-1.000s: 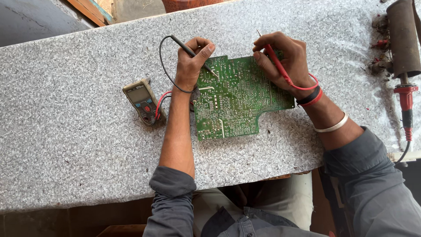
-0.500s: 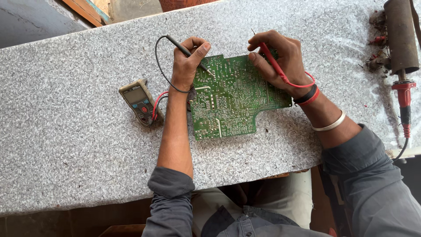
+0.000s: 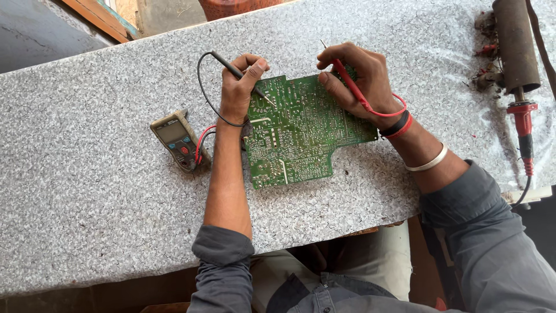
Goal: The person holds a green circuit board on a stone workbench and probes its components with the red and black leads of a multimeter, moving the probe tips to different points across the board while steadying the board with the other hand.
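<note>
A green circuit board (image 3: 301, 133) lies solder side up on the speckled granite slab (image 3: 104, 203). My left hand (image 3: 237, 90) grips a black test probe (image 3: 231, 69) with its tip touching the board's upper left. My right hand (image 3: 359, 81) grips a red test probe (image 3: 347, 84), its tip lifted near the board's top edge. Black and red leads run to a brown multimeter (image 3: 179, 140) lying left of the board.
A large soldering iron with a rusty barrel (image 3: 515, 46) and red handle (image 3: 524, 124) lies at the slab's right end, with debris beside it. A wooden frame (image 3: 98, 17) shows beyond the far edge. My lap is below the near edge.
My hands and the probes have shifted slightly on the board; the red probe's tip is now raised near the top edge. The board and multimeter stay in place.
</note>
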`<act>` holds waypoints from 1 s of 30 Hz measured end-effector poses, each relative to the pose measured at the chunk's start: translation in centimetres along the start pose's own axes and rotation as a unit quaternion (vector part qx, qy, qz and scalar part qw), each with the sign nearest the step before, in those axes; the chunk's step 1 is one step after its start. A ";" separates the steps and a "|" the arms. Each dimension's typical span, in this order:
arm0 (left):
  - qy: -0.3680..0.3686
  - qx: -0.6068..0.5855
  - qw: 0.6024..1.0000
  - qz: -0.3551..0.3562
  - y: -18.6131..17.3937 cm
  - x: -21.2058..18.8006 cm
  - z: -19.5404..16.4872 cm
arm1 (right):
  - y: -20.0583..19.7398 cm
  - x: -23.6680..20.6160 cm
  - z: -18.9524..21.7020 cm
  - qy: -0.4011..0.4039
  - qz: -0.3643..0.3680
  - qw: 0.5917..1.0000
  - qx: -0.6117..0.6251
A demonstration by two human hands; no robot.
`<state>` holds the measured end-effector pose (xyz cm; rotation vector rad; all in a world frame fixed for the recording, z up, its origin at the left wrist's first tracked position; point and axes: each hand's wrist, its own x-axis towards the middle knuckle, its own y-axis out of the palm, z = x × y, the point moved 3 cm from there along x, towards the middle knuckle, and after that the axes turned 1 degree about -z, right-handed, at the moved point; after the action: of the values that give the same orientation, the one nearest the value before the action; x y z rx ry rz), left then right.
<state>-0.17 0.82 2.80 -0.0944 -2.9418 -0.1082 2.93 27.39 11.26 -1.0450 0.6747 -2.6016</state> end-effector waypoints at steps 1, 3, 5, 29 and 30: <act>-0.010 0.004 1.000 -0.004 0.0 0.0 0.0 | 0.0 0.0 0.0 -0.003 0.000 1.000 0.000; -0.031 0.012 0.999 -0.010 -0.1 -0.1 0.1 | 0.0 0.0 -0.1 -0.008 -0.001 1.000 -0.001; -0.043 0.006 0.999 -0.012 0.0 -0.1 0.1 | 0.1 0.0 -0.2 -0.012 0.001 1.000 -0.002; -0.053 0.009 0.998 -0.017 -0.1 0.0 0.2 | -0.1 0.1 0.1 -0.011 0.005 1.000 0.003; -0.053 0.015 0.998 -0.019 -0.1 0.0 0.2 | -0.1 0.1 0.1 -0.017 0.005 1.000 0.003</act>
<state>-0.26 0.69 2.57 -0.0411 -3.0510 -0.0672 2.88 27.41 11.44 -1.0781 0.6609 -2.5710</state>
